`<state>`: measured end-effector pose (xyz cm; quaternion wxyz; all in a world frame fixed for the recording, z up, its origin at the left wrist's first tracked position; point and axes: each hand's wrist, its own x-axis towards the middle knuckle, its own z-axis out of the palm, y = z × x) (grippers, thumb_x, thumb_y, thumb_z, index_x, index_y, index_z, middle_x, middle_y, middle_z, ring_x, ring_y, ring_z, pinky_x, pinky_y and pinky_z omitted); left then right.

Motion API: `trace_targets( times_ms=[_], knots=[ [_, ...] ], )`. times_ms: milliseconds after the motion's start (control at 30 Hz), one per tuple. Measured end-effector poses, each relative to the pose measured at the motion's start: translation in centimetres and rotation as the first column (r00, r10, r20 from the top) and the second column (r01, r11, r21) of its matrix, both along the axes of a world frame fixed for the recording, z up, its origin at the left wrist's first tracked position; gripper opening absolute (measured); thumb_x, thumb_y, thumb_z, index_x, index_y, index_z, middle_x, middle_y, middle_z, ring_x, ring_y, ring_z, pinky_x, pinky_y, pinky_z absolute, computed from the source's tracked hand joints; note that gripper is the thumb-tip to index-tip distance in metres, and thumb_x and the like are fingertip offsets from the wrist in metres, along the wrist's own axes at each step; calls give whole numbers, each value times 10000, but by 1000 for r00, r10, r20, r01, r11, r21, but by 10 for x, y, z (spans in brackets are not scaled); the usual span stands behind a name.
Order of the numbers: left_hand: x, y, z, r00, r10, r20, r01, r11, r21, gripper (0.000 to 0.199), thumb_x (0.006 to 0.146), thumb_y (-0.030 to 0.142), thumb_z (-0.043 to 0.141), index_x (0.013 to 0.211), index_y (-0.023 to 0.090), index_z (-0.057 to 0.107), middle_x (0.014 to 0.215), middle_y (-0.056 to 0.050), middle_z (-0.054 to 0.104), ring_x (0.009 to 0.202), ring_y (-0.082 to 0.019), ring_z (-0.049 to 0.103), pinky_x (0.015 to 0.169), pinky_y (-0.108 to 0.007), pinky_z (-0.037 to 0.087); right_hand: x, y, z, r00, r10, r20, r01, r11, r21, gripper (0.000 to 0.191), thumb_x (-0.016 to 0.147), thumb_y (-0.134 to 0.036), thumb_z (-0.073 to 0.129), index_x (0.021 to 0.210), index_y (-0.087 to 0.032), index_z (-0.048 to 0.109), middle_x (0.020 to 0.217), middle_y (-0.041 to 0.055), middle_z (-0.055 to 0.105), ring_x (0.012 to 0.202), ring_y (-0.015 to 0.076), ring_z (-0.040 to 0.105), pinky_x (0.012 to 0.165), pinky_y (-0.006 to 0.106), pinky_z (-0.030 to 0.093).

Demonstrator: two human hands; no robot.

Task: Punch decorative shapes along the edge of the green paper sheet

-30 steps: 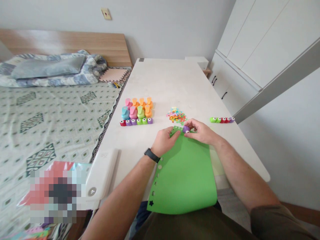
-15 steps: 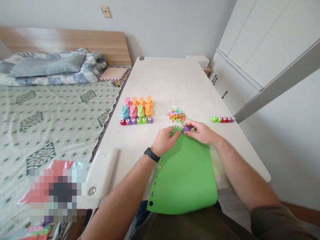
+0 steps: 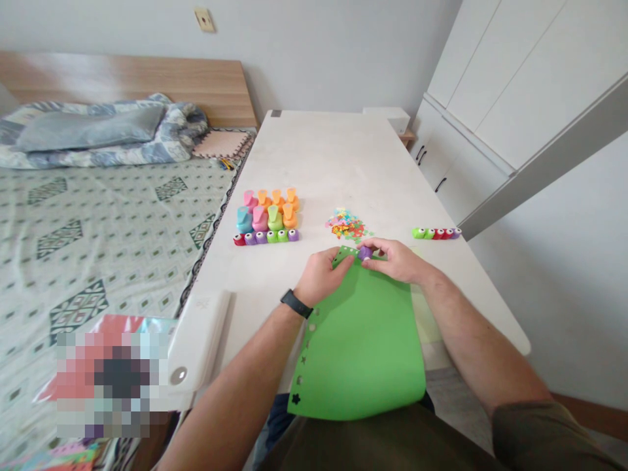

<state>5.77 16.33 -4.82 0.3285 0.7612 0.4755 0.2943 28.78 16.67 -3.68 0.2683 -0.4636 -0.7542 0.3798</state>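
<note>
A green paper sheet [image 3: 366, 340] with punched shapes along its left and far edges hangs over the near table edge, its lower end curled by my body. My left hand [image 3: 326, 275] pinches the sheet near its far left corner, thumb on top. Between the thumb and fingers of my right hand [image 3: 392, 260] is a small purple punch [image 3: 365, 253], at the sheet's far edge. Just beyond lies a pile of small colourful paper cutouts [image 3: 347, 224].
Large craft punches [image 3: 267, 218] and a row of small punches [image 3: 266, 237] stand left on the white table [image 3: 333, 157]. Another small row [image 3: 436, 233] is at right. A white device [image 3: 201, 340] lies near left. Beyond is a bed [image 3: 122, 229]; cabinets stand right.
The purple punch is turned slightly in my right hand, so more of its underside shows. My left hand stays on the sheet. The whole view has shifted slightly.
</note>
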Motion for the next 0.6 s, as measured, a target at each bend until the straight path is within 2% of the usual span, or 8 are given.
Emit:
trace_targets(
  times_ms=[600],
  knots=[
    [1, 0, 1, 1000, -6, -14, 6, 1000, -26, 385, 978, 471, 520, 771, 156, 599, 641, 25, 541, 608, -108, 436, 573, -259, 269, -3, -1, 2, 1000, -19, -21, 18, 1000, -18, 314, 825, -351, 751, 1094, -188, 729, 1011, 39, 727, 901, 201, 625, 858, 321, 459]
  ],
)
